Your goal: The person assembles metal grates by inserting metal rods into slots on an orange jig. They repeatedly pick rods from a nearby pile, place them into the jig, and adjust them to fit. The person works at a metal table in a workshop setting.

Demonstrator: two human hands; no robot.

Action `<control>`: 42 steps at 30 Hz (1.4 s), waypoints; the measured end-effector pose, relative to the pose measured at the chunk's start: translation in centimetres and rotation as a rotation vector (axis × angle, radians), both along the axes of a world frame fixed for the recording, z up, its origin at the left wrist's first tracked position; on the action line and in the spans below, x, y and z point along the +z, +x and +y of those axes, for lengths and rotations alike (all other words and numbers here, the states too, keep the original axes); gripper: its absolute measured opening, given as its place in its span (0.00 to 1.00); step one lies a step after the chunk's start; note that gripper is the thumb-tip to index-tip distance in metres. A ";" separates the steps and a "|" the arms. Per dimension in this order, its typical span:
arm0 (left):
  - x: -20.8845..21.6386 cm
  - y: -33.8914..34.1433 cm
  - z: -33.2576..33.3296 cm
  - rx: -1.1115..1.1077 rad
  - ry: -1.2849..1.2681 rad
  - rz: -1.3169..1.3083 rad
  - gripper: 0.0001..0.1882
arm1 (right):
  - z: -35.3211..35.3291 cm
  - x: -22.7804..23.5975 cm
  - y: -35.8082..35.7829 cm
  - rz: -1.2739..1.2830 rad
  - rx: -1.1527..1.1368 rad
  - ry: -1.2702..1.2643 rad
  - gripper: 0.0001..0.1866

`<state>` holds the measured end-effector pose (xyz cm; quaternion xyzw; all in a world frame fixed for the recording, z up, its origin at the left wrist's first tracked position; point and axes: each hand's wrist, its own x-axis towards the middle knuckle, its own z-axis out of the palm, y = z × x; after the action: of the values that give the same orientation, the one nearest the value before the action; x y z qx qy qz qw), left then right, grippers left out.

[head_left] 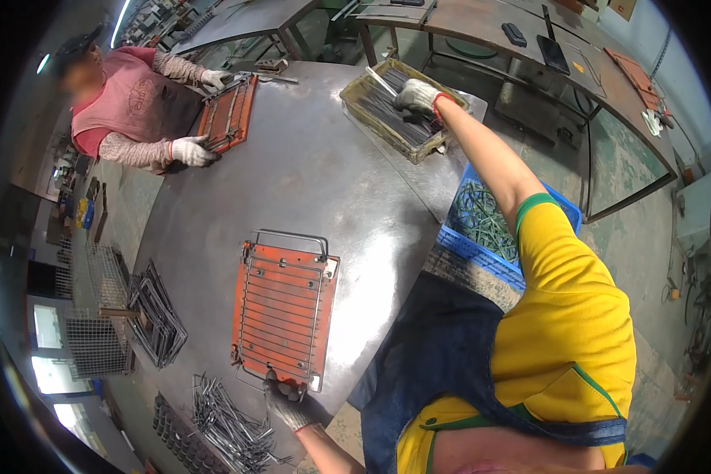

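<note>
Right now, taking the orange board (325, 316) as the centre of the clock, it lies flat on the grey metal surface (189, 229), its long sides running roughly from twelve to six. A wire rack (283, 299) rests on it, thin crossbars side by side, with a bent wire loop (292, 235) at the twelve o'clock end. At six, the gloved left hand (287, 399) touches the board's near end; its fingers are bent there, but I cannot tell whether the grip pinches anything. At one, near the far rim of the surface, the gloved right hand (416, 97), red at the cuff, reaches into a worn yellowish tray (371, 124) of thin dark rods (378, 101). Its fingers curl down over the rods; whether that grip has closed on any, I cannot tell. A pale stick (381, 80) lies just beside that hand. At seven sits a loose heap of metal pieces (229, 423); at nine, some bent wire frames (156, 316), with mesh baskets (99, 344) farther out. At two, a blue crate (482, 257) holds tangled green strips (478, 213). At eleven, a co-worker (146, 99) in a pink top has both gloved hands (193, 152) at a second orange board (213, 118)
</note>
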<state>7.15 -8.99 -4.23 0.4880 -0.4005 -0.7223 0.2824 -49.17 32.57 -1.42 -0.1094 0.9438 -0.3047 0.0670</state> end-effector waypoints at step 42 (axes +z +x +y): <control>-4.7 2.3 -11.0 -0.232 -0.445 -0.146 0.14 | 0.5 3.4 3.5 0.093 -0.154 -0.537 0.14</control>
<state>9.46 -20.02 -8.88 0.4155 -0.6224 -0.6067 0.2683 -45.65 33.05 2.02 -0.0649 0.8367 -0.5429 -0.0310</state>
